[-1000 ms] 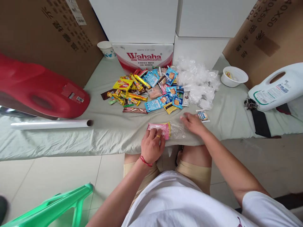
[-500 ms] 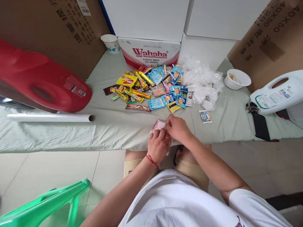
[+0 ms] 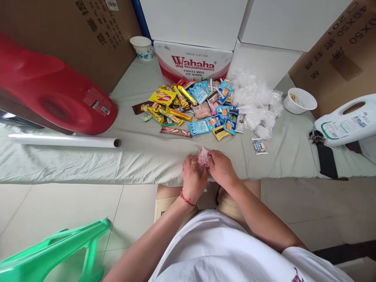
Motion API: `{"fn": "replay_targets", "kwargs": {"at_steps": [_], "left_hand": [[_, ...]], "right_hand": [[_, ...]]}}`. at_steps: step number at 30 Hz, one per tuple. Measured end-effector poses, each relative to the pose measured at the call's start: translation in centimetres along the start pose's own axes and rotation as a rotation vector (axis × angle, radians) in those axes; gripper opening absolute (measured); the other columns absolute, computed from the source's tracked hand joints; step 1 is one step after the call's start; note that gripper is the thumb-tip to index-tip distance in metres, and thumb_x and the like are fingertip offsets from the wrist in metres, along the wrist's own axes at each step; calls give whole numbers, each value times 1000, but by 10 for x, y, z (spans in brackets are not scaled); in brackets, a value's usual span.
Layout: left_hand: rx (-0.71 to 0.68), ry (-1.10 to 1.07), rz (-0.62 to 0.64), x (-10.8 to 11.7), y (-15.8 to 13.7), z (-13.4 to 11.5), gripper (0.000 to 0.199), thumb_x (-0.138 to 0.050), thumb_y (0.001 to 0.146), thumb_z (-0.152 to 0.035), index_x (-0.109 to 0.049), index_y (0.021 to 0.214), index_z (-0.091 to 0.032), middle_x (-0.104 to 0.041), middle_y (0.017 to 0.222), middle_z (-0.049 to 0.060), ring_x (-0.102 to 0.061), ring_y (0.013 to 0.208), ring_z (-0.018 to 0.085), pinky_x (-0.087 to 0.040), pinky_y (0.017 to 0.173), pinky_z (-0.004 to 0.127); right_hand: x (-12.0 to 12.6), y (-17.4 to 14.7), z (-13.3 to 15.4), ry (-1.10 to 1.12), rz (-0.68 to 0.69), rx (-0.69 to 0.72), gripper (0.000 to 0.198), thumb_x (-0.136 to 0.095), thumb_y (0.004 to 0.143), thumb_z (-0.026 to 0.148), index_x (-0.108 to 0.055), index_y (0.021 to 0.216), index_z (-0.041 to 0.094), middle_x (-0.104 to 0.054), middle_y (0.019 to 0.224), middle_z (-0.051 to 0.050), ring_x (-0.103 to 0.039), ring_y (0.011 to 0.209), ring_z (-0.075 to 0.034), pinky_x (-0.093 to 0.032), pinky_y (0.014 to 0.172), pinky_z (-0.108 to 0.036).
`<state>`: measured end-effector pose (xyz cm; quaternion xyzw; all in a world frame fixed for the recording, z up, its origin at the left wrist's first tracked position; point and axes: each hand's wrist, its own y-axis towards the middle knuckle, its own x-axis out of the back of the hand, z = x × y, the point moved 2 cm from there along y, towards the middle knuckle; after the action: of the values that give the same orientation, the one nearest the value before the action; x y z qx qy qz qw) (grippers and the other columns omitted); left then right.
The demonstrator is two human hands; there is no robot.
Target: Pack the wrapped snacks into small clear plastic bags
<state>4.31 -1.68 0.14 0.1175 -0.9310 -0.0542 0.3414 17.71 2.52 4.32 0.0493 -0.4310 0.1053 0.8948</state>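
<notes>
Just inside the near edge of the cloth-covered surface, a small pink-and-white snack packet (image 3: pixel 203 157) is between my two hands. My right hand (image 3: pixel 222 168) pinches its right side, with the fingers closed. My left hand (image 3: pixel 194 175), wearing a ring and a red cord bracelet, is curled against its left and lower side; its fingertips are slightly blurred. Beyond lies a pile of wrapped snacks: blue sachets (image 3: pixel 199 127), a yellow packet (image 3: pixel 162 96) and a brown wafer bar (image 3: pixel 175 132). To the right rests a single small white-and-blue packet (image 3: pixel 260 146).
Clear plastic bags (image 3: pixel 258 103) are heaped beside the snacks, before a Wahaha carton (image 3: pixel 194 60). A white bowl (image 3: pixel 299 101), white jug (image 3: pixel 346 121) and black phone (image 3: pixel 327 160) stand right. Left are a red jug (image 3: pixel 67 90), white roll (image 3: pixel 64 141), paper cup (image 3: pixel 142 48) and green stool (image 3: pixel 73 246).
My left fingers have shifted left off the top of the pink packet, which now shows more and looks more crumpled. My right hand still pinches it. The camera view has shifted slightly.
</notes>
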Motion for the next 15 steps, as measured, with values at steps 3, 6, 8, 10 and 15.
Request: {"fn": "replay_targets", "kwargs": {"at_steps": [3,6,8,10,15], "left_hand": [[-45,-110,-37,-8,-12,-26,40,-58,91,-20,-57,131,-20,-68,118,13,-67,110,28,-55,95,45],[-273,-31,-53,-13,-22,-57,41,-55,96,-17,-57,136,-24,-65,132,15,-65,120,29,-54,95,44],[-500,50,3,-22,-29,-75,43,-52,97,-12,-60,137,-27,-66,137,14,-61,132,31,-51,102,48],[-697,78,114,-37,-37,-89,45,-51,97,-11,-62,138,-28,-66,140,13,-55,140,33,-47,108,52],[-876,-52,379,-52,-38,-85,41,-51,96,-13,-64,134,-21,-65,143,14,-53,143,28,-49,113,48]], "right_hand": [[20,-18,-7,351,-25,-73,32,-42,107,46,-63,104,21,-72,99,-9,-67,93,-22,-54,85,-35],[43,-44,-19,800,6,-233,45,-48,101,66,-60,109,24,-71,98,-6,-69,90,-21,-59,81,-35],[53,-60,-30,971,-36,-333,46,-60,94,68,-61,109,25,-72,103,-5,-70,98,-21,-60,87,-35],[57,-73,-45,1077,-134,-432,47,-73,85,65,-63,106,25,-74,108,-6,-70,104,-23,-60,91,-37],[73,-95,-99,1155,-378,-575,49,-86,75,55,-66,105,23,-75,111,-8,-72,100,-25,-61,83,-37]]}}
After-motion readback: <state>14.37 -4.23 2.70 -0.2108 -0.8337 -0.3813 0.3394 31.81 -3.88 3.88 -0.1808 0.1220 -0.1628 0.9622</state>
